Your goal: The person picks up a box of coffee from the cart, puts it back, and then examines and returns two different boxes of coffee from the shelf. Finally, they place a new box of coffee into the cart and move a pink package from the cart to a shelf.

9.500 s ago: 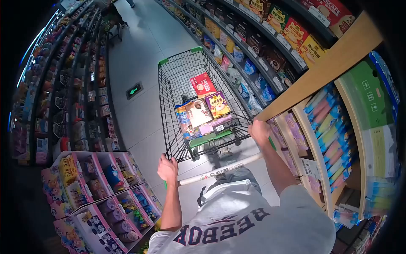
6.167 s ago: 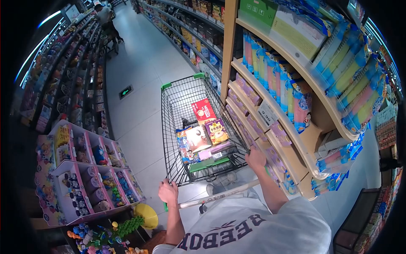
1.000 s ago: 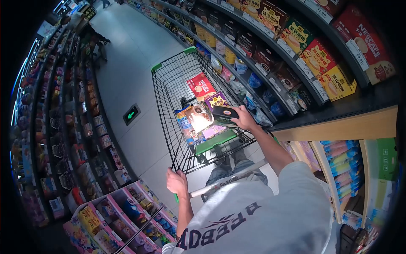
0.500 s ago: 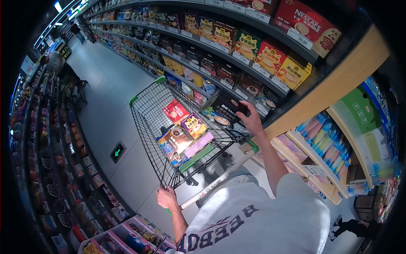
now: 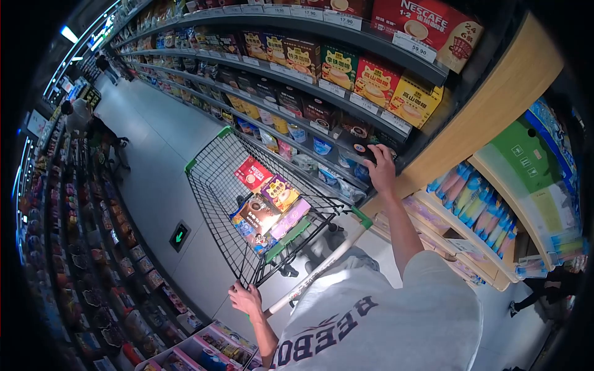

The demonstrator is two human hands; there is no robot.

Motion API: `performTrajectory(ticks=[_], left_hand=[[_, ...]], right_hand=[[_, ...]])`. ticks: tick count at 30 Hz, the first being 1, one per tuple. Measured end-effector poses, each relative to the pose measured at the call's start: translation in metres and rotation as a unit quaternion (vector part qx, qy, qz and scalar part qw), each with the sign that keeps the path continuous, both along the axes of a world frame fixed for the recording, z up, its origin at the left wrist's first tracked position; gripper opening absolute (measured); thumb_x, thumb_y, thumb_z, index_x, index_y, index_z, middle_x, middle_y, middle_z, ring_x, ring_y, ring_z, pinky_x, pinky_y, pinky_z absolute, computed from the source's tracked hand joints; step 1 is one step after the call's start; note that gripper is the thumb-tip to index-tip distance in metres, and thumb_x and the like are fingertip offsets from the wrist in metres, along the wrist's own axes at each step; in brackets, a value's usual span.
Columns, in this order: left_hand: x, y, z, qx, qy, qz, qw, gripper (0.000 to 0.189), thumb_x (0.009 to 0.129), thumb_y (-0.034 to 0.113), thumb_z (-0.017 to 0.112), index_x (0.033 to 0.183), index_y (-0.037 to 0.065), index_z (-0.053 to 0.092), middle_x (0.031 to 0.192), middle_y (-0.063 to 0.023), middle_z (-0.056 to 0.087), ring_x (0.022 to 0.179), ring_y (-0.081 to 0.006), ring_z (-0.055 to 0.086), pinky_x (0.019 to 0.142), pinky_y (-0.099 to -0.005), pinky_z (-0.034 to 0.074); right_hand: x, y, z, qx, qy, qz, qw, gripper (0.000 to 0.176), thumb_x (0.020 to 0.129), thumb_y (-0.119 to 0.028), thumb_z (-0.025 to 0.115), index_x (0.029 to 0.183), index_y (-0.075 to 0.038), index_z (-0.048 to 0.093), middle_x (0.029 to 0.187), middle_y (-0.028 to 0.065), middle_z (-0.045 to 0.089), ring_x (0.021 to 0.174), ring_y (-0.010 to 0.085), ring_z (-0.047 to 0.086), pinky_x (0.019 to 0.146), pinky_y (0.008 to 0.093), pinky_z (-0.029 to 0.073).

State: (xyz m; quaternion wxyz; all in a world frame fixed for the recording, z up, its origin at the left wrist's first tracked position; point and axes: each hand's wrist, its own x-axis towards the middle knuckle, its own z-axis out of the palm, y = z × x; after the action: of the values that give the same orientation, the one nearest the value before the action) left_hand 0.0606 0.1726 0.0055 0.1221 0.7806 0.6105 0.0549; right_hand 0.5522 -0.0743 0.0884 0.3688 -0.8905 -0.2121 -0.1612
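Observation:
My left hand [image 5: 246, 299] is closed around the near left corner of the shopping cart [image 5: 213, 204], at the end of its pale handle. Up at the lower shelf, my right hand [image 5: 381, 168] grips the near end of a black box [image 5: 360, 148]; most of the box is hidden among the shelf goods. Inside the cart lie a red Nescafe box [image 5: 253, 174], a purple and yellow box [image 5: 280, 193], a brown box [image 5: 260, 212], a pink-purple pack [image 5: 289, 221] and a blue pack [image 5: 248, 234].
Coffee boxes [image 5: 375, 79] line the shelves ahead on the right, beside a wooden end panel [image 5: 489, 93]. Packed shelves [image 5: 93, 247] run along the left. Further down the aisle stand a person [image 5: 79, 117] with a cart and another person [image 5: 106, 67].
The black box has moved from above the cart's right edge into the shelf, with my right hand still at it. Lower shelf packs are now uncovered. My left hand stays on the cart.

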Motion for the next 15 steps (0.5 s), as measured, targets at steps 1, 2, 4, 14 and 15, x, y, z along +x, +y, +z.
performTrajectory(ticks=[1,2,4,14,15], left_hand=[[0.006,0.0,-0.003,-0.008,-0.008,-0.01,1.0,0.048,0.085,0.029,0.072,0.129,0.01,0.065,0.135,-0.017,0.057,0.129,-0.0381,0.051,0.108,-0.0588,0.036],[0.011,-0.002,-0.007,-0.016,-0.014,-0.019,1.0,0.049,0.085,0.029,0.071,0.131,0.011,0.064,0.135,-0.0169,0.057,0.131,-0.0383,0.049,0.111,-0.0599,0.033],[0.023,-0.009,-0.001,-0.03,0.004,-0.034,0.999,0.049,0.088,0.03,0.068,0.134,0.011,0.063,0.138,-0.0159,0.057,0.137,-0.0372,0.046,0.118,-0.0642,0.024],[0.044,-0.019,-0.015,-0.148,-0.078,-0.022,0.986,0.046,0.1,0.039,0.05,0.135,0.014,0.068,0.142,-0.0123,0.062,0.139,-0.034,0.051,0.119,-0.0748,0.006],[0.046,-0.017,-0.019,-0.133,-0.086,-0.009,0.987,0.043,0.102,0.041,0.051,0.131,0.016,0.071,0.136,-0.009,0.068,0.139,-0.0285,0.052,0.121,-0.0703,0.001]], right_hand=[[0.005,0.0,-0.003,-0.013,-0.014,-0.009,1.0,0.049,0.085,-0.009,0.079,0.132,-0.01,0.065,0.132,0.0131,0.059,0.124,0.0354,0.058,0.103,0.0425,0.049],[0.01,-0.002,-0.007,-0.025,-0.028,-0.017,0.999,0.049,0.085,-0.009,0.079,0.132,-0.01,0.065,0.133,0.0135,0.058,0.125,0.036,0.057,0.104,0.0427,0.049],[0.019,-0.003,-0.01,-0.019,-0.017,-0.027,0.999,0.048,0.087,-0.006,0.077,0.133,-0.01,0.063,0.135,0.0161,0.056,0.128,0.0388,0.054,0.107,0.0462,0.048],[0.067,-0.008,-0.047,-0.086,-0.028,-0.094,0.992,0.049,0.089,-0.002,0.074,0.136,-0.007,0.061,0.139,0.021,0.053,0.134,0.0427,0.048,0.113,0.0473,0.044],[0.069,-0.008,-0.051,-0.09,-0.025,-0.101,0.991,0.047,0.091,-0.004,0.074,0.136,-0.007,0.061,0.137,0.0213,0.053,0.133,0.0416,0.048,0.111,0.0486,0.043]])
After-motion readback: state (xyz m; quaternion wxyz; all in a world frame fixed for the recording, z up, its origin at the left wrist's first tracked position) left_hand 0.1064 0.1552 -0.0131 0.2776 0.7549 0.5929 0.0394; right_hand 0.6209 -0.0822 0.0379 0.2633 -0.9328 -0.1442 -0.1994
